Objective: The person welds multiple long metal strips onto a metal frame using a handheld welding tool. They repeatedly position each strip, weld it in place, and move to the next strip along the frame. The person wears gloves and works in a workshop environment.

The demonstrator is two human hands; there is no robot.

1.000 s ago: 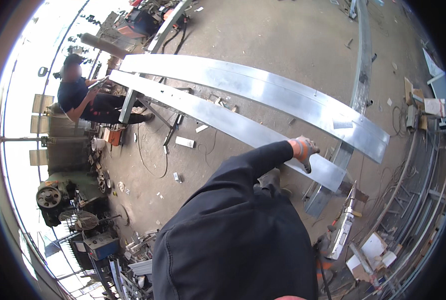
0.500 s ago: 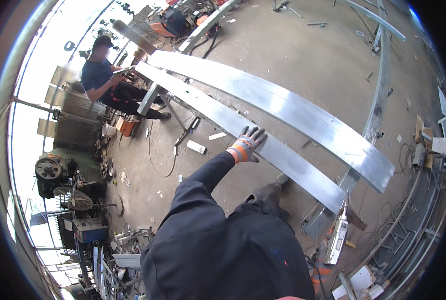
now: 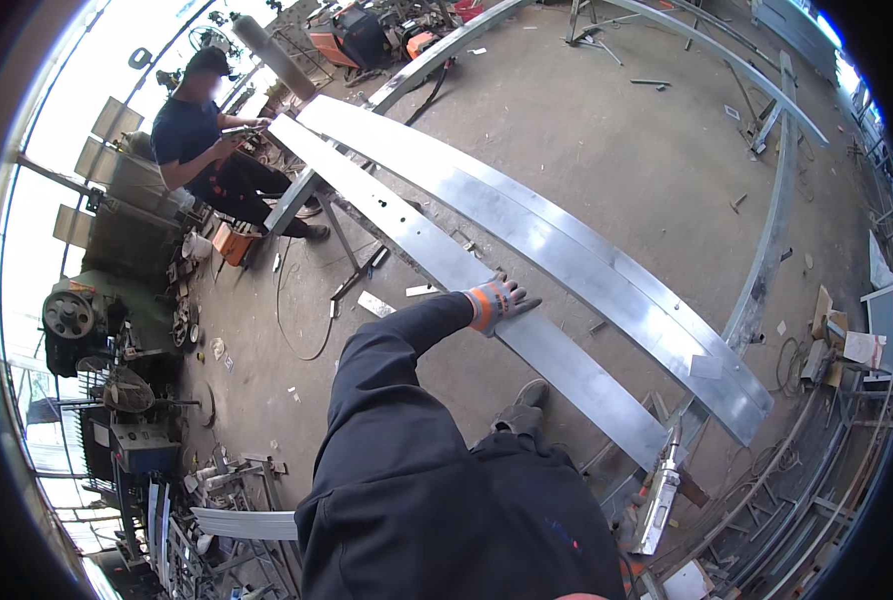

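Two long curved metal strips lie side by side on stands over the concrete floor (image 3: 607, 130), running from about eleven o'clock down to four o'clock. One gloved hand (image 3: 500, 300), grey with an orange cuff, reaches out on a dark sleeve and rests flat on the nearer strip (image 3: 437, 255), fingers spread and gripping nothing; which of the person's hands it is cannot be told, and no other hand shows. Just beyond it, toward two o'clock, lies the wider strip (image 3: 567, 250), close beside the first. At ten o'clock a seated co-worker (image 3: 202, 150) in dark clothes bends over something small in their hands, near the far ends of the strips. At eight o'clock stands a green machine (image 3: 92, 320) among shop clutter. A shoe (image 3: 522, 405) shows below the nearer strip.
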